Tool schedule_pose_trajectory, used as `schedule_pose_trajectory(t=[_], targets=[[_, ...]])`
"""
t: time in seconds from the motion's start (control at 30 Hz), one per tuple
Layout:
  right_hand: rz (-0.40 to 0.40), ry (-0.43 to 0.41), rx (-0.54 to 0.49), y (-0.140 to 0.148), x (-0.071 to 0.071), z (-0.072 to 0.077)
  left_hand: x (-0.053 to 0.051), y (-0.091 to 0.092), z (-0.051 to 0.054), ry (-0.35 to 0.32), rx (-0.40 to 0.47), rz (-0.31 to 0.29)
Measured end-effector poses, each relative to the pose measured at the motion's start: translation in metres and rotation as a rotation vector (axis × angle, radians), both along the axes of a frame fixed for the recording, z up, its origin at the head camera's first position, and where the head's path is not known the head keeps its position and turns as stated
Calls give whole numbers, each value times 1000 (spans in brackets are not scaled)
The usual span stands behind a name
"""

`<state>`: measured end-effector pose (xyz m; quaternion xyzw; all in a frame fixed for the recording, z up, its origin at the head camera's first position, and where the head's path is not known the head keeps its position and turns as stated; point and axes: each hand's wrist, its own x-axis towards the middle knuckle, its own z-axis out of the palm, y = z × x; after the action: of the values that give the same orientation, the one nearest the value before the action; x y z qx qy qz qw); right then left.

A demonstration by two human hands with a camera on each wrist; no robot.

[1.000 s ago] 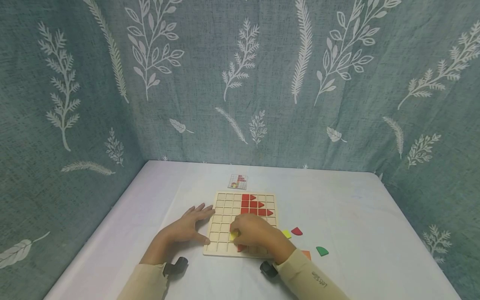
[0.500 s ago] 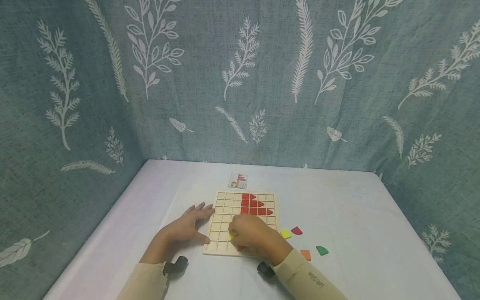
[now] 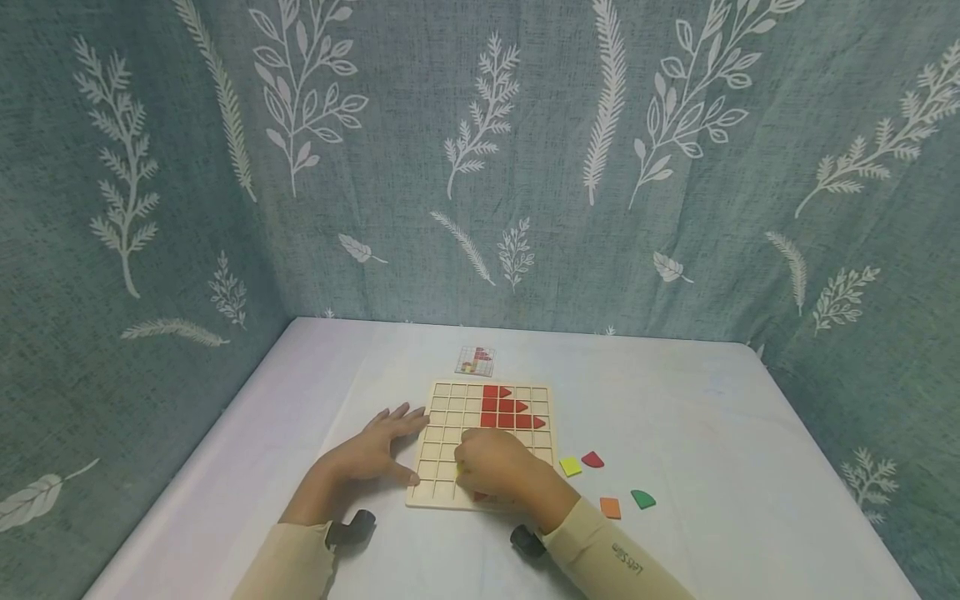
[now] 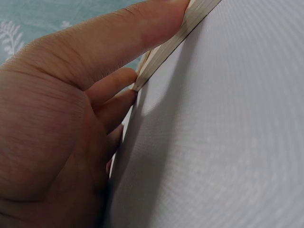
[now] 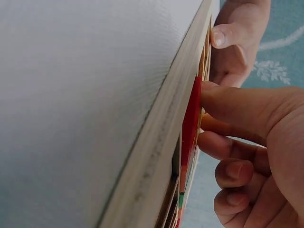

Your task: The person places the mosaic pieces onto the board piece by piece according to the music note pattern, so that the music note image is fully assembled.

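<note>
A pale wooden grid board (image 3: 442,417) lies on the white table. Red square and pointed tiles (image 3: 507,407) fill three rows in its upper right part. My left hand (image 3: 375,452) rests along the board's left edge, fingers spread and nearly straight. In the left wrist view its thumb (image 4: 137,28) touches the wooden rim. Over the board's lower middle, my right hand (image 3: 495,462) pinches a small yellow tile (image 3: 460,470), mostly hidden by the fingers. A red piece (image 5: 192,111) sits in the board beside my right thumb (image 5: 237,102). Part of a reddish tile (image 3: 480,496) shows under the hand.
Beyond the board lies a small pattern card (image 3: 476,361). To the right are loose tiles: a yellow square (image 3: 571,467), a red quarter round (image 3: 592,459), an orange square (image 3: 611,507) and a green quarter round (image 3: 642,499). Patterned cloth (image 3: 480,167) hangs behind the table.
My right hand has shifted slightly left over the board with the yellow tile, uncovering the orange square at the right. The left hand stays in place.
</note>
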<state>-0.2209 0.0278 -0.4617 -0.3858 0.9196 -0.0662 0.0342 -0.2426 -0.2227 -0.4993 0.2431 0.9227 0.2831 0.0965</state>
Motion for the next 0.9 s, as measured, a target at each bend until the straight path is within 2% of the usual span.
schedule_pose_trajectory(t=[0.47,0.6,0.77,0.9], targets=[[-44,-35,-18,7,0,-1,-1,2,-1,-12,7,10],[-50,-48,-52,17,1,2,-1,2,-1,-9,1,16],[-17,3,-46,33,-1,2,0,3,-1,-16,-6,36],[-60,-36,-52,47,-6,0,0,2,-2,-14,-5,38]])
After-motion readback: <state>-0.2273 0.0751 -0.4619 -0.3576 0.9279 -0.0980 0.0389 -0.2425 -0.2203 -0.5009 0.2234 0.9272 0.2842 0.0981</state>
